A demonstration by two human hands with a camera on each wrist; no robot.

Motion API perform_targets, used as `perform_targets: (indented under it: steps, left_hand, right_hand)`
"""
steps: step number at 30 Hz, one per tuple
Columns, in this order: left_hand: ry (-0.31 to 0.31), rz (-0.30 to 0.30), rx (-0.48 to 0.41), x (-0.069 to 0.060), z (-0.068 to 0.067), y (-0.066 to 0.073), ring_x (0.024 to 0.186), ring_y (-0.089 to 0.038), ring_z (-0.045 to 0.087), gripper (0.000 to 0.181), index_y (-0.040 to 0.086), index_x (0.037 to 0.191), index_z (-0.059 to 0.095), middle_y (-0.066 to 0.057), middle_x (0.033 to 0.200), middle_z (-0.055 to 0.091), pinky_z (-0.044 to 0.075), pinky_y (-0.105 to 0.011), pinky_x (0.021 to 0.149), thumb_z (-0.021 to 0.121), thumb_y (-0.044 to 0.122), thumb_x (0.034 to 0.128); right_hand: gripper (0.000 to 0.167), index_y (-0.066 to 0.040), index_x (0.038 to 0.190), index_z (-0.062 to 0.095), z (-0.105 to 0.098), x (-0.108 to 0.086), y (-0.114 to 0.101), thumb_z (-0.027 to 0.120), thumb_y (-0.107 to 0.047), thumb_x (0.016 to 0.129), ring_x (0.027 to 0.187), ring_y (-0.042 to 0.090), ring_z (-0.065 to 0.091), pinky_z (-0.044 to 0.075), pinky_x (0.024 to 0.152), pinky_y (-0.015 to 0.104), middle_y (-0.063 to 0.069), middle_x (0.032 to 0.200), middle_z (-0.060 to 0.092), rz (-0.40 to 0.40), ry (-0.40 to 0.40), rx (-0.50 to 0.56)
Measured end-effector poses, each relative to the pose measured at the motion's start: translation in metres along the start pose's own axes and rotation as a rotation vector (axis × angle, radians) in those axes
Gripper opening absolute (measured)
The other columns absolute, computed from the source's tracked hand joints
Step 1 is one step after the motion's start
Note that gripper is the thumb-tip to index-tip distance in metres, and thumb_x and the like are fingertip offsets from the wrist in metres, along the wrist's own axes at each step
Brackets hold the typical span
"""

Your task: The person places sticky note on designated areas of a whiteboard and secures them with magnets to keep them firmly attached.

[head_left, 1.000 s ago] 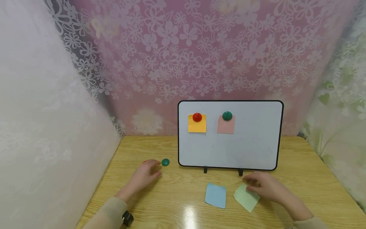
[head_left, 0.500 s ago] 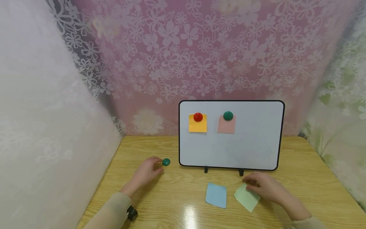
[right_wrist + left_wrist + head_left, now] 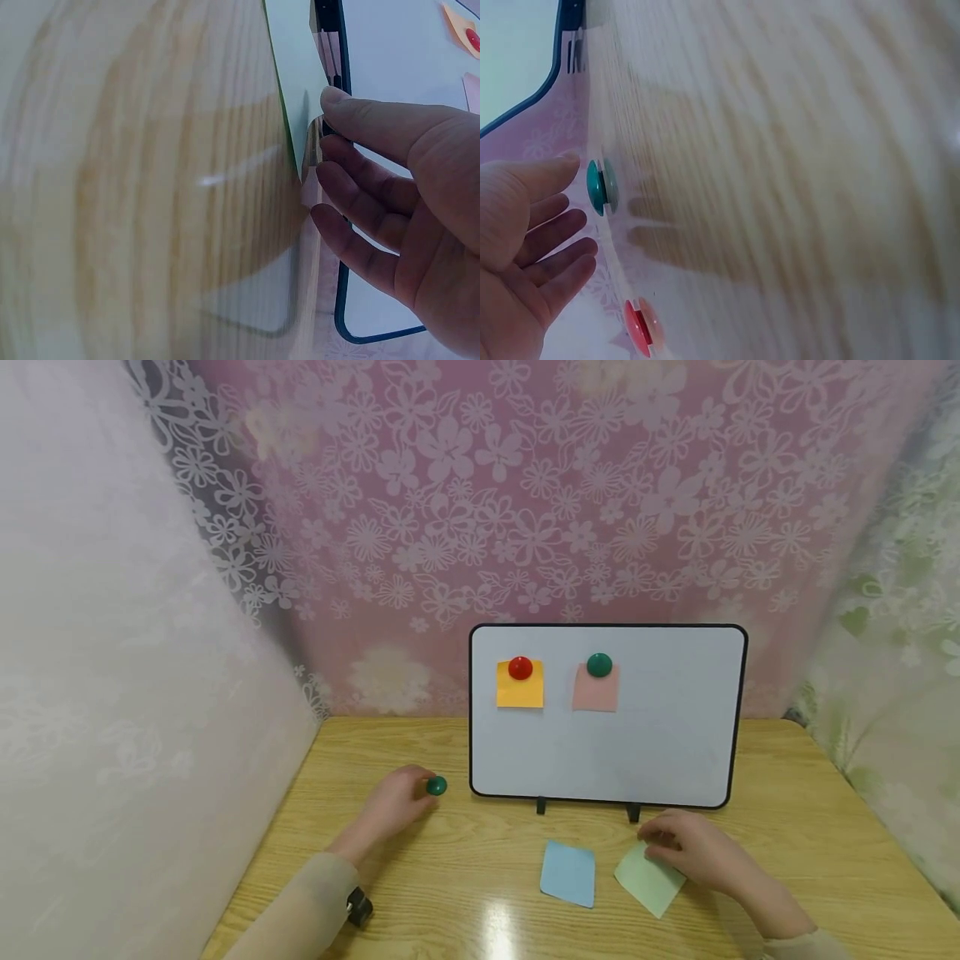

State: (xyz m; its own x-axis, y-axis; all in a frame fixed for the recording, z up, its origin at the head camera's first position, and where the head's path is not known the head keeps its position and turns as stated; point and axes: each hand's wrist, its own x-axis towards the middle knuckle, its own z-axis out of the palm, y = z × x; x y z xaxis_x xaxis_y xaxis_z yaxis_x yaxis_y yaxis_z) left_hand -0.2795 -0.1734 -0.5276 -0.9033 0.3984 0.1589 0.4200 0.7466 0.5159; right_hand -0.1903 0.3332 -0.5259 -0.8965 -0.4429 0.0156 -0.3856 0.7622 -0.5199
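Left hand [image 3: 393, 802], advanced toward the board and to the right since the frame one second earlier, now has its fingertips beside the loose green magnet [image 3: 437, 786]; the right hand [image 3: 693, 852] has kept its place. Left wrist view: thumb and fingers stand apart, the green magnet resting on the worktop [image 3: 450, 893] just beyond them, with a loose red magnet [image 3: 638, 328] below it in that view. Whether a fingertip touches the green magnet cannot be told. Right wrist view: the fingers are loosely bent, thumb tip and index tip apart, over the far edge of the light green sticky note [image 3: 651, 887]; contact with the paper is unclear. A blue sticky note [image 3: 567, 874] lies to the left of the light green one. Behind them stands a black-framed whiteboard [image 3: 607, 756], bearing an orange-yellow sticky note [image 3: 520, 696] under a red round magnet [image 3: 521, 667] and a pink sticky note [image 3: 596, 697] under a green round magnet [image 3: 599, 665]
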Motion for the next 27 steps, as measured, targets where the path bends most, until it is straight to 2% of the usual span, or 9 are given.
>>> perform_targets:
  steps: [7,17,27]
  left_hand:
    - [-0.018,-0.027,0.028,0.006,0.004,-0.001,0.113,-0.03,0.07,0.035,0.004,0.127,0.076,-0.011,0.124,0.072,0.059,-0.048,0.094,0.084,0.017,0.0956]
    - [-0.049,-0.023,0.049,0.012,0.005,0.003,0.106,-0.031,0.07,0.036,-0.003,0.126,0.074,-0.016,0.119,0.07,0.06,-0.048,0.09,0.084,0.014,0.0956]
    - [-0.058,-0.092,0.116,0.023,0.009,0.001,0.105,-0.031,0.07,0.039,-0.002,0.126,0.075,-0.015,0.119,0.07,0.06,-0.046,0.09,0.086,0.017,0.0934]
  right_hand:
    - [0.017,-0.017,0.112,0.08,0.001,0.001,0.006,0.082,-0.024,0.096,0.093,0.008,0.068,0.058,0.077,0.032,-0.01,0.107,0.073,0.007,-0.005,-0.003]
    - [0.011,-0.02,0.106,0.08,0.006,0.002,0.005,0.082,-0.025,0.096,0.091,0.005,0.067,0.058,0.077,0.032,-0.013,0.102,0.072,0.01,0.005,-0.004]
    - [0.007,-0.021,0.102,0.078,0.008,0.003,0.005,0.081,-0.025,0.097,0.086,0.001,0.065,0.057,0.074,0.03,-0.014,0.097,0.071,0.029,0.0,0.042]
